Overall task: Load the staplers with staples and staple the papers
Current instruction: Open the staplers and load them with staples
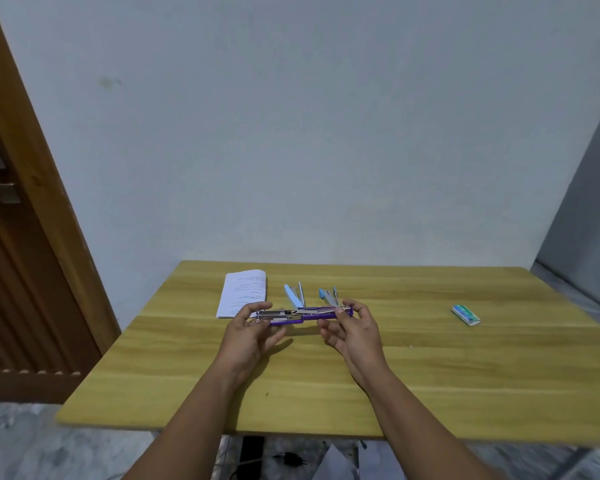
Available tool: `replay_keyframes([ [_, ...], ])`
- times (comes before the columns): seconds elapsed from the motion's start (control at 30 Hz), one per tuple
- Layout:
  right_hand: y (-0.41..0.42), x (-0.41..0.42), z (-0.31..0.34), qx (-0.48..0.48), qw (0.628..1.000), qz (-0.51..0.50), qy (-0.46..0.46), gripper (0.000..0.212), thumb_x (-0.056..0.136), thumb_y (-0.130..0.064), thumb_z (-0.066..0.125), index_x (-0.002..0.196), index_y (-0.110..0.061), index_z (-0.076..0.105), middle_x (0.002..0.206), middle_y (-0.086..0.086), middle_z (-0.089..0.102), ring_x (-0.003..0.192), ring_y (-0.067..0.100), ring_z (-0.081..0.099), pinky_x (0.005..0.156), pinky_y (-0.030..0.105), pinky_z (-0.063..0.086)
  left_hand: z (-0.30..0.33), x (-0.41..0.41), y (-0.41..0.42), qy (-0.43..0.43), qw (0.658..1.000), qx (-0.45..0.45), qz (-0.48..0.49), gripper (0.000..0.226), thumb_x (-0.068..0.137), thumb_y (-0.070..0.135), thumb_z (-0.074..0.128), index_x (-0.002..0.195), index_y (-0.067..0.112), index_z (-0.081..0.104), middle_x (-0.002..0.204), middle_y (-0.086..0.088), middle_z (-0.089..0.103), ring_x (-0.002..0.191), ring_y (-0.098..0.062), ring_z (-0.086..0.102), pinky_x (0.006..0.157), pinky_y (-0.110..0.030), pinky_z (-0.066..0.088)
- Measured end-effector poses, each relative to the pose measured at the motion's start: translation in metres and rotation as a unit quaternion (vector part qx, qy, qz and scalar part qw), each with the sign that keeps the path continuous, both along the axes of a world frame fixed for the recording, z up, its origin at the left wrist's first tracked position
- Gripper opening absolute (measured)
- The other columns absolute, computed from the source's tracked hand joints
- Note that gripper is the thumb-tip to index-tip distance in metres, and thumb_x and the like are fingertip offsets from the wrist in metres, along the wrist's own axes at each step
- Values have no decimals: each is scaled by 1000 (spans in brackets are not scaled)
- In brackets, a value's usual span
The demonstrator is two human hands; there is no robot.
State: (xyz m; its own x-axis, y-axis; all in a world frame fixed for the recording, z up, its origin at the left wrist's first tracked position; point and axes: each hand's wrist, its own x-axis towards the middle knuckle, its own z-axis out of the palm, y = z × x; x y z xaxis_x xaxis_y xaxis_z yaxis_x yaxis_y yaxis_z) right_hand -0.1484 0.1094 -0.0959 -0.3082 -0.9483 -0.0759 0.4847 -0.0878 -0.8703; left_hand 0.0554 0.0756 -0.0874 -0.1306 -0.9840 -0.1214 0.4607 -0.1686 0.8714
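Loading stage. A purple stapler (303, 317), swung fully open so that it lies in one long line, is held just above the bench (326, 393) at frame centre. The left hand (253, 332) pinches its left end, where the bare metal staple channel shows; the right hand (352, 329) pinches the right end, the purple-tipped part, with the lower fingers loosely curled beneath. Each grip is closed on the stapler by thumb and fingertips only.

The stapler's long axis runs almost level from left to right across the frame, the metal end pointing left. Whether staples already sit in the channel cannot be told.

Two blue staplers (295, 295) (328, 295) stand open just behind it, with the papers (243, 294) to their left. The staple box (465, 314) lies well apart at right centre.

Judged next move: free the right hand, fetch a strip from the box, and lay it in the channel before closing.
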Motion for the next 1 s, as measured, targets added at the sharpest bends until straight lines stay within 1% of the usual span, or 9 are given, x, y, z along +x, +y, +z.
replay_keyframes([
  [0.2,5,-3,6,-6,998,35,-51,15,104,-12,64,118,-12,58,109,19,80,86,31,80,72,37,65,4,-5,-6,113,989,97,7,27,103,-8,44,125,4,55,108,-30,72,86,-36,77,66,-38,66],
  [0.33,3,-3,4,-9,998,43,-41,16,103,-14,65,118,-13,58,114,21,79,94,33,79,73,37,64,6,-25,0,149,982,110,-29,30,99,12,58,127,2,59,114,-27,70,99,-37,75,82,-47,65],
  [0.4,3,-2,3,-12,998,58,-23,16,103,-12,65,116,-14,56,117,21,78,98,34,79,73,36,63,6,-40,4,101,989,91,-60,28,99,22,65,122,6,64,117,-21,73,104,-32,75,88,-46,63],
  [0.5,7,1,4,-18,996,81,33,14,103,-8,65,111,-12,54,118,23,78,92,32,80,71,34,61,4,-60,5,46,997,55,-36,31,103,23,62,121,-1,66,115,-21,76,92,-28,76,81,-43,64],
  [0.63,12,4,4,-31,986,100,126,18,93,-12,77,95,-7,60,112,20,80,85,32,70,73,40,56,8,-59,-1,40,997,64,8,28,107,24,54,116,-2,63,105,-26,76,100,-40,75,89,-53,61],
  [0.7,14,5,6,-33,981,111,158,17,91,-18,82,90,-7,69,104,24,79,83,33,63,78,47,53,11,-51,-4,25,996,84,26,26,106,26,54,108,2,66,87,-19,73,84,-35,72,88,-55,60],
  [0.8,19,4,10,-16,982,90,168,21,94,-24,77,93,-4,76,99,19,80,78,29,62,74,42,53,21,-39,-6,-12,995,95,27,25,105,28,55,103,5,66,68,-10,59,61,-25,60,77,-48,58],
  [0.9,18,8,17,19,988,55,144,27,98,-31,72,93,-6,80,97,16,80,78,24,65,72,40,51,32,-28,-1,-143,988,53,5,31,106,30,50,98,4,64,62,-6,51,52,-18,50,67,-41,59],
  [1.0,11,16,28,59,998,22,1,33,102,-36,68,108,-5,76,107,18,80,92,25,74,74,39,58,45,-18,8,-325,944,-49,-15,39,107,37,48,95,3,64,65,-3,49,57,-17,47,54,-34,54],
])
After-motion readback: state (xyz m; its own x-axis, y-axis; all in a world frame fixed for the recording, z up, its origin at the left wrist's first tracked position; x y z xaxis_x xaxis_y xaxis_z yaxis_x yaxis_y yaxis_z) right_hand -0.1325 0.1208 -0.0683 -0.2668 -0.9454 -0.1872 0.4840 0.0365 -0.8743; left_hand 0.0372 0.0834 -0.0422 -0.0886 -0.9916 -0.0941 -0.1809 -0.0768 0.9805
